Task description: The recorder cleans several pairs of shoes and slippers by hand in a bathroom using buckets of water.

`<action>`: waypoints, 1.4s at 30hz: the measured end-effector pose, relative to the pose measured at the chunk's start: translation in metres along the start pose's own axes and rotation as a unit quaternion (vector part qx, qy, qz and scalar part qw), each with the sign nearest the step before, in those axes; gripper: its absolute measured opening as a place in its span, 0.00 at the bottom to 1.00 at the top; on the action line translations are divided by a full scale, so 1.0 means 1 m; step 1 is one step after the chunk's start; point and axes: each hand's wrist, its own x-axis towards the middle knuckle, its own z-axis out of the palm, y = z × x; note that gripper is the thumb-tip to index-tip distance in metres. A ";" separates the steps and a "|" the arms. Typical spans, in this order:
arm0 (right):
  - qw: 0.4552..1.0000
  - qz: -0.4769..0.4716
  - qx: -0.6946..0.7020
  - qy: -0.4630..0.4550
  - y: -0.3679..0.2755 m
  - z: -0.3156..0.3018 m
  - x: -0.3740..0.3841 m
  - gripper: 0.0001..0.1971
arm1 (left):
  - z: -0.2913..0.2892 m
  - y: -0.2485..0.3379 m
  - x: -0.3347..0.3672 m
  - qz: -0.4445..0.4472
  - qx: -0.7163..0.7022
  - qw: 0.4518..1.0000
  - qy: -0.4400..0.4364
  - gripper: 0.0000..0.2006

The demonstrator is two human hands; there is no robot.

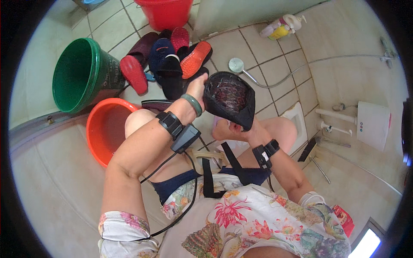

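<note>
Between my two hands is what looks like a black slipper (247, 103), tilted up, with a mottled dark red, wet-looking middle facing me. My left hand (197, 92), below a green bangle (192, 105), grips its left edge; the fingertips are hidden behind it. My right hand (253, 130) is closed on its lower right end, fingers partly hidden. Just beyond my left hand lies a pile of slippers: a red one (134, 75), a dark one with an orange sole (196, 59), a navy one (161, 50) and a black one (169, 77).
At left stand a green bucket (105, 71) and an orange basin (91, 131); a red bucket (165, 15) is at the back. A shower head (235, 65) with its hose lies on the tiles. Pump bottles (282, 28) stand at the back right. A white squat toilet (297, 118) is beyond my right knee.
</note>
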 end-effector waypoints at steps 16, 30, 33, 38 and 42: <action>0.945 0.014 0.251 0.209 0.076 -0.038 -0.006 0.07 | -0.031 -0.035 0.030 -0.089 0.118 0.978 0.150 0.24; 0.977 -0.143 -0.110 0.110 -0.021 0.037 -0.030 0.18 | 0.020 0.023 -0.036 0.546 0.670 0.501 -0.047 0.31; 0.953 -0.183 -0.227 0.078 -0.057 0.026 -0.030 0.22 | 0.022 0.027 -0.047 0.614 0.646 0.453 0.001 0.29; 0.877 -0.207 -0.412 0.135 -0.022 0.124 -0.061 0.27 | -0.006 0.036 -0.031 0.565 0.654 0.491 0.109 0.21; 0.862 -0.184 -0.470 0.052 -0.025 0.131 -0.069 0.23 | -0.012 0.036 -0.028 0.494 0.645 0.565 0.141 0.21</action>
